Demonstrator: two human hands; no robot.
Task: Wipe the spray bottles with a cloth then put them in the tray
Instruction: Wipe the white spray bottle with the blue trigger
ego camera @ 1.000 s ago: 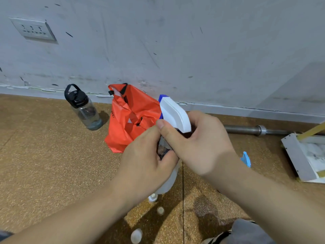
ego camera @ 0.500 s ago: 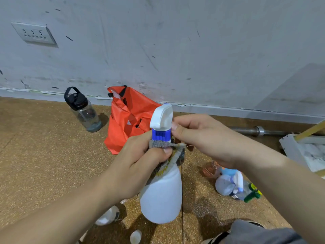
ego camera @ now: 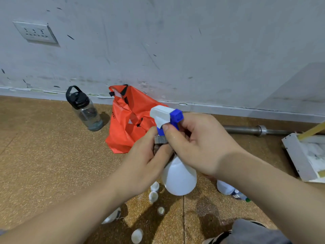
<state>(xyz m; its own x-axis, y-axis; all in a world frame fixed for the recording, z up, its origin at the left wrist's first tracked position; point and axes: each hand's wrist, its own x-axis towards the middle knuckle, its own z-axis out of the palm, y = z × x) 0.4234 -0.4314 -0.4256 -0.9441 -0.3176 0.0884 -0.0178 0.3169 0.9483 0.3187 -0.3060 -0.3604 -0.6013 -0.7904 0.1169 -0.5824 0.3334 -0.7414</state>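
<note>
Spray bottle [ego camera: 178, 178] neck within curled fingers [ego camera: 173, 140]

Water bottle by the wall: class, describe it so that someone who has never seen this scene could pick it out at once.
Follow the foot of the grey wall to the orange bag on the brown floor. Just left of the bag stands the water bottle. Unlike the white spray bottle, it is clear with a black lid and carry loop.
</note>
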